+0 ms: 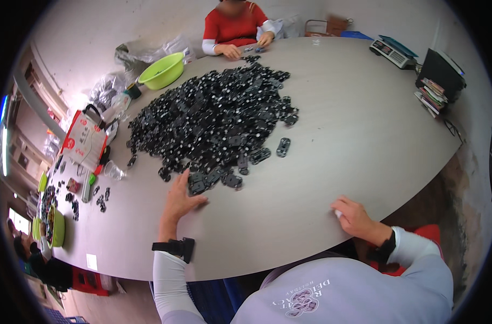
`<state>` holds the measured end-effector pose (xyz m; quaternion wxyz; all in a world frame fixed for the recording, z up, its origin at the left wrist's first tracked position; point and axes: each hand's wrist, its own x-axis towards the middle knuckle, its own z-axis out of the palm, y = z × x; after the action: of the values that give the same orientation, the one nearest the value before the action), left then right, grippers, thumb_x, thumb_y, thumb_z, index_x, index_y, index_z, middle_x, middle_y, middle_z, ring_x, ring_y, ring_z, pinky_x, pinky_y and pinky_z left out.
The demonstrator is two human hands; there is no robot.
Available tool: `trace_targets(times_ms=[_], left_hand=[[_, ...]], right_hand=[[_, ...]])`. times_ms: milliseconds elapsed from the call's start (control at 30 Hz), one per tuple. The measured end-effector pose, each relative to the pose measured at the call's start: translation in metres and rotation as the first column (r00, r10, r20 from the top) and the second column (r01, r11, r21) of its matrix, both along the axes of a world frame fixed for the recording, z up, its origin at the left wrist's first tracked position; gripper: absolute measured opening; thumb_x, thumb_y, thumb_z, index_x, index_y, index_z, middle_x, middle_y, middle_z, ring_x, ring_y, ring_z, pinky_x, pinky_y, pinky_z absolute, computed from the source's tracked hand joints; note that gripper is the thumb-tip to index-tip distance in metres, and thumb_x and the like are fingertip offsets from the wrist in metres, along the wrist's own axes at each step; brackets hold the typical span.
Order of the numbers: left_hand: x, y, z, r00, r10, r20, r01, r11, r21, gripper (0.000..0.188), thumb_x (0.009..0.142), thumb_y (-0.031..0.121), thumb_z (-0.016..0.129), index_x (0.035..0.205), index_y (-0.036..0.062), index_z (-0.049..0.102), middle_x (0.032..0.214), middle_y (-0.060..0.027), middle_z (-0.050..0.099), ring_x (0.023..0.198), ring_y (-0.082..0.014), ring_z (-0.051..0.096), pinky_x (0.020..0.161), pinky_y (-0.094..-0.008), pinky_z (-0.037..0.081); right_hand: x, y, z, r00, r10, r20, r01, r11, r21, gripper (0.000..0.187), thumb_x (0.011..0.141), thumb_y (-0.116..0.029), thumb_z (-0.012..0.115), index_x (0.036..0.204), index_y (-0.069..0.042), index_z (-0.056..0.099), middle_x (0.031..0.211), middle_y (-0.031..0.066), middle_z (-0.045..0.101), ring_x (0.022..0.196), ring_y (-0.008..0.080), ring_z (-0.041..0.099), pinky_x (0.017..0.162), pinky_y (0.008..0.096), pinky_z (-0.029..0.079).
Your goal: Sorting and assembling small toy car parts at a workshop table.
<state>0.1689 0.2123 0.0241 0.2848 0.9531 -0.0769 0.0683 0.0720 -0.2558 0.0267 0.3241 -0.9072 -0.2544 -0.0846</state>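
A large heap of small black car-shaped plastic pieces point(213, 108) with pale round dots covers the middle of the table. My left hand point(178, 204) lies at the heap's near edge, its thumb spread away from its fingers. Just beyond its fingertips sits a small group of dark pieces point(198, 184); whether the fingers touch them I cannot tell. My right hand point(357, 218) rests by the near right edge of the table, fingers curled closed. Something small and white shows at its fingertips, too small to name. One loose black piece point(282, 147) lies right of the heap.
Across the grey table point(332, 124) a person in red point(232, 27) handles a few pieces. A green basin point(162, 71) stands behind the heap. At left are a red-and-white bag point(84, 141) and a clear cup point(114, 170). A scale point(393, 52) stands far right.
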Motion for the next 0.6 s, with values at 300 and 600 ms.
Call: trace_targets(times_ms=[300, 600], left_hand=[[0.019, -0.076, -0.015, 0.977, 0.137, 0.161, -0.147, 0.988, 0.048, 0.096, 0.062, 0.033, 0.079, 0.137, -0.0002, 0.030, 0.132, -0.0289, 0.033, 0.121, -0.0417, 0.037, 0.101, -0.0431, 0.033], [-0.040, -0.124, 0.013, 0.929, 0.232, 0.289, -0.252, 0.967, 0.034, 0.075, 0.067, 0.025, 0.076, 0.130, 0.0030, 0.041, 0.135, -0.0253, 0.032, 0.128, -0.0411, 0.029, 0.104, -0.0454, 0.028]], right_hand=[[0.167, 0.051, -0.011, 0.999, 0.051, 0.011, -0.048, 0.982, -0.183, 0.025, 0.076, -0.016, 0.060, 0.097, -0.005, 0.053, 0.094, 0.0171, 0.054, 0.082, 0.0382, 0.057, 0.071, 0.0472, 0.047], [0.218, 0.130, -0.025, 0.979, 0.188, 0.080, -0.203, 0.947, 0.248, 0.022, 0.072, 0.001, 0.047, 0.093, -0.002, 0.054, 0.089, 0.0224, 0.059, 0.087, 0.0419, 0.056, 0.074, 0.0469, 0.044]])
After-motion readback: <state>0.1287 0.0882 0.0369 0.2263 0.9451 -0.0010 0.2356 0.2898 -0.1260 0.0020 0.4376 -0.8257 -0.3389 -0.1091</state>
